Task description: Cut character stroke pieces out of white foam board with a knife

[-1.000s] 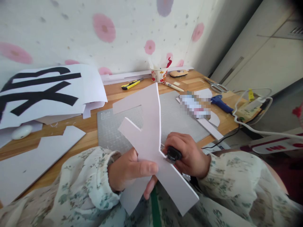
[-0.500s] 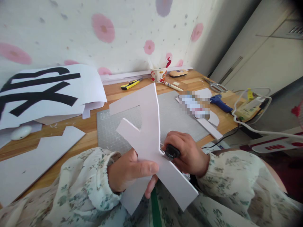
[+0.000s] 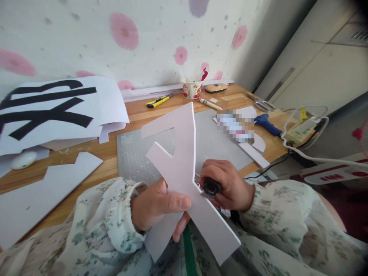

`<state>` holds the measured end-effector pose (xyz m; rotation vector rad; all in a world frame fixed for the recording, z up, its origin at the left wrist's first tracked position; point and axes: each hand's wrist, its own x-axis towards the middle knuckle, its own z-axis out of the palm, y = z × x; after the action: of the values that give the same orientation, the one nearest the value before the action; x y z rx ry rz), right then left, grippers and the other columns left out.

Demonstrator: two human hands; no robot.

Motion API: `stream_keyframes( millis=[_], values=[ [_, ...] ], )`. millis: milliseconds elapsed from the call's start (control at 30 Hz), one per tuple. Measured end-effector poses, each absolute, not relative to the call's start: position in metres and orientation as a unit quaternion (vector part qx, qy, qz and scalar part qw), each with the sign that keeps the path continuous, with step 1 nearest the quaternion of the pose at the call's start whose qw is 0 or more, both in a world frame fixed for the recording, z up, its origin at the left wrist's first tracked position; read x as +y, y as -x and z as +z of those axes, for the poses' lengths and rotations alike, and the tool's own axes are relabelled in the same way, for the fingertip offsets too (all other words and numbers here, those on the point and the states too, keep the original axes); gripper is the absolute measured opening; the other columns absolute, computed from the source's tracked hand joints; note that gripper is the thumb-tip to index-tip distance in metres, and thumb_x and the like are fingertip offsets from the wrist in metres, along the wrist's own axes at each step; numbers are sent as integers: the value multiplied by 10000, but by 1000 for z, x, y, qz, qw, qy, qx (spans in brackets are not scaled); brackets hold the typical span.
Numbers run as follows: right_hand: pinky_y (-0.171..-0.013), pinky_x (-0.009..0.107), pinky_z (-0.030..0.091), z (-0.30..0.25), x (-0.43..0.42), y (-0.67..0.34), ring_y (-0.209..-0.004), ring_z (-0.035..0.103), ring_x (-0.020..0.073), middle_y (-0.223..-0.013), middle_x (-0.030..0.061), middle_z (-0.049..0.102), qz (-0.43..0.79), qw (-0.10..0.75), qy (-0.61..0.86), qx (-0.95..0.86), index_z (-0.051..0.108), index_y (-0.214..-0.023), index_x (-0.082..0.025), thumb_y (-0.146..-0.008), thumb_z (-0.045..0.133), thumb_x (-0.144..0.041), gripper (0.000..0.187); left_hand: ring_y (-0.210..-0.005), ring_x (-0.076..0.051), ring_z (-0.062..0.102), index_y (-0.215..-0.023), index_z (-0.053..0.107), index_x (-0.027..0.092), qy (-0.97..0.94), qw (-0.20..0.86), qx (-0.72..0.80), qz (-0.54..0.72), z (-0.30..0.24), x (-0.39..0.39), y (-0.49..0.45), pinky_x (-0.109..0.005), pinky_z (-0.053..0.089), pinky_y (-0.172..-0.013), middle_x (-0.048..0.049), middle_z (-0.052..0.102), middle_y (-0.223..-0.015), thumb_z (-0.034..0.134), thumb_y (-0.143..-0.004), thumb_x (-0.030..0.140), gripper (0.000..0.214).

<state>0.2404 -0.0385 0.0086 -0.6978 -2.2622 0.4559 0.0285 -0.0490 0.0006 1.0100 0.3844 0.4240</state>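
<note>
My left hand (image 3: 162, 207) grips a white foam board cutout (image 3: 184, 161), thumb across its face and fingers behind. The cutout has several angled arms, like a character's strokes, and is held up above my lap. In my right hand (image 3: 227, 184) is a utility knife (image 3: 212, 186), its black end toward me. Its front part lies at the board's right edge, just below the inner corner, and the blade is mostly hidden. A small white curl of foam hangs at that corner.
Under the cutout lies a grey cutting mat (image 3: 129, 157). Foam board offcut (image 3: 51, 191) and printed sheet (image 3: 106, 99) are left. Behind are a yellow box cutter (image 3: 157, 101), paper cup (image 3: 192, 91) and mouse (image 3: 216, 88). Right are a phone (image 3: 235, 128), blue glue gun (image 3: 268, 124) and scissors (image 3: 261, 103).
My right hand has moved the knife slightly down and right along the board's edge. The cutout's upper part has tilted a little to the right.
</note>
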Motion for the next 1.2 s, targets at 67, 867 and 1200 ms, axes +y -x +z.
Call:
stream_keyframes(
  millis=[67,867,1200],
  values=[
    [-539,264,350,9,-38,-239,-580,482,165,-658,9,540,169,359,273,-876,476,-805,-224,-794,485,-186,41,-327,-83,483,-749,637,102,-491,829,176,203,2,-49,-29,-155,323,-347,14,554,-431,578,-862,434,355],
    [-556,252,372,7,-39,-240,-599,518,165,-679,17,572,136,327,317,-880,477,-817,-219,-751,497,-120,120,-339,-92,473,-760,660,87,-490,817,200,229,1,-53,-30,-181,332,-376,1,551,-428,574,-854,451,385],
    [-553,253,365,6,-40,-239,-593,513,164,-674,13,565,131,335,315,-878,476,-821,-220,-746,487,-123,123,-320,-106,482,-745,648,107,-461,845,176,207,-3,-53,-30,-178,341,-331,4,554,-428,588,-832,453,363]
  ],
)
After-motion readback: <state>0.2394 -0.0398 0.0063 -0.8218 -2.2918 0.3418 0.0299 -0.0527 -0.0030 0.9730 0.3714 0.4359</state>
